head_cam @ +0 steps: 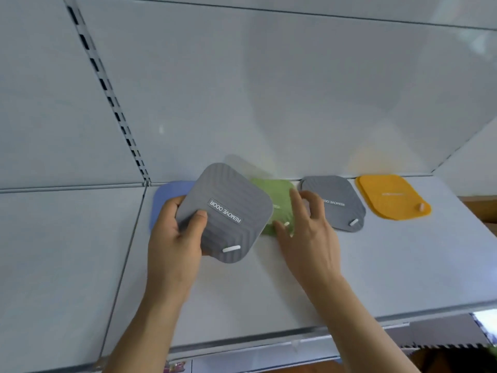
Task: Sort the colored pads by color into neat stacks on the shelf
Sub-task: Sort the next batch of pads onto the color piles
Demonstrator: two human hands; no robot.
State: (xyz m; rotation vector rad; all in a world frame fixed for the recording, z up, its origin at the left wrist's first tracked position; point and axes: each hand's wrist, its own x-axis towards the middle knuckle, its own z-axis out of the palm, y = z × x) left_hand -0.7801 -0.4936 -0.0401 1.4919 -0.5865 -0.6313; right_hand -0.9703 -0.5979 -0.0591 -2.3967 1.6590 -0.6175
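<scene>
My left hand [176, 235] grips a grey ribbed pad [231, 200] labelled "REMOVE ODOR", lifted above the white shelf [242, 292], thumb on top. Behind it lies a blue pad [166, 195], mostly hidden. A green pad [277, 195] lies at the middle, and my right hand [306, 232] hovers over its right edge with fingers spread, touching or just above it. To the right lies a grey stack [336, 200], and further right an orange stack [390, 197].
The shelf's white back panel [269, 90] rises right behind the pads. A slotted upright [107, 95] runs diagonally at the left. The shelf's front edge [269, 337] has a metal rail. A side wall [468, 162] closes the right end.
</scene>
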